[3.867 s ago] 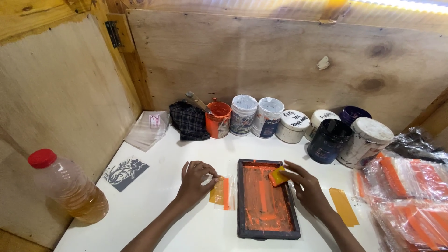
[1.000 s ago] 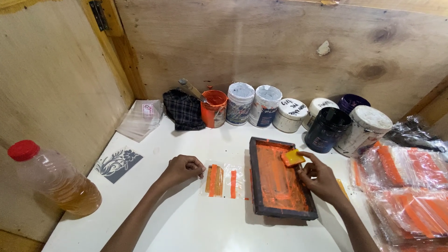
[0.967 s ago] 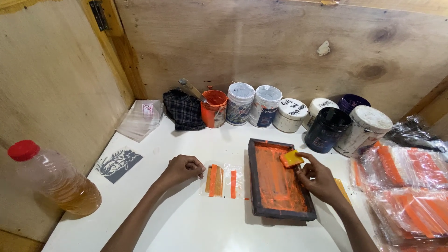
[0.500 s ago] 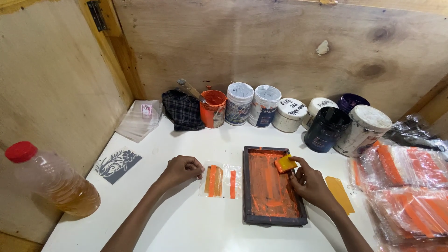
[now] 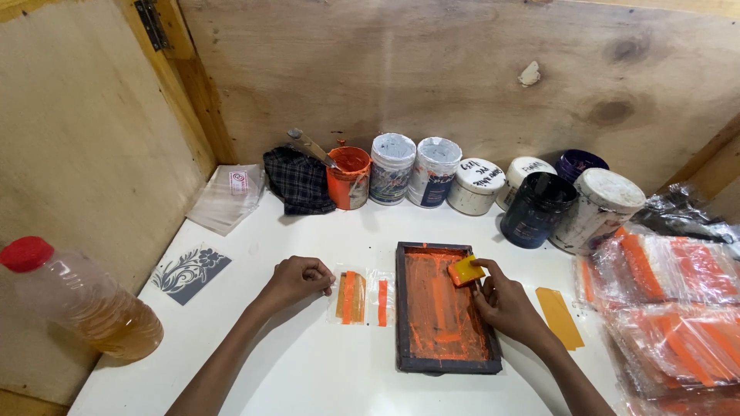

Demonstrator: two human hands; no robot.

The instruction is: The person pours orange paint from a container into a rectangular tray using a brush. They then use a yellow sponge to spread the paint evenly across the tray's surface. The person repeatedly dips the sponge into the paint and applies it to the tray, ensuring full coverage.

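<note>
Sliding back square on the table, the dark frame (image 5: 443, 308) has straightened; right hand (image 5: 505, 308) pinches the yellow squeegee (image 5: 465, 270), left hand (image 5: 297, 281) curled shut beside the clear packet (image 5: 362, 296).

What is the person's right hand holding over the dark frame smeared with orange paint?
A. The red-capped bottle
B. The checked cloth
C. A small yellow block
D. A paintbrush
C. The right hand grips a small yellow block with orange smears, pressed at the upper right of the dark frame; the red-capped bottle and checked cloth lie untouched elsewhere.
</note>
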